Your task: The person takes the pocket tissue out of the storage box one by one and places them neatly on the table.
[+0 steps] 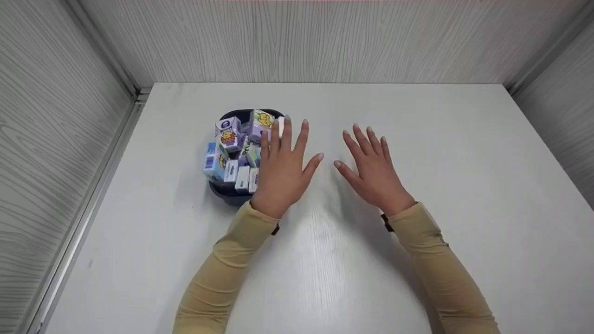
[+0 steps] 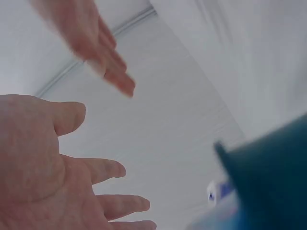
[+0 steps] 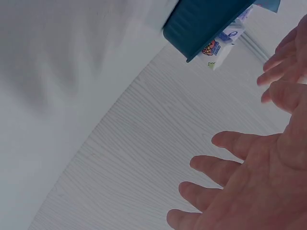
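Note:
A dark teal basket [image 1: 236, 200] filled with small printed boxes stands on the left half of the table in the head view. Purple, light blue and white cartons, such as a purple box [image 1: 228, 134] and a light blue box [image 1: 215, 162], rise above its rim. My left hand [image 1: 284, 171] hovers over the basket's right side, fingers spread, and hides part of it. To the right, my right hand [image 1: 377, 178] is held above the bare table with fingers spread and nothing in it. The basket [image 3: 206, 28] also shows in the right wrist view, with a white carton [image 3: 216, 51] sticking out.
A white table [image 1: 464, 185] spreads out under both hands. Grey wood-grain panels stand behind it [image 1: 325, 41] and at both sides. A metal rail runs along the table's left edge.

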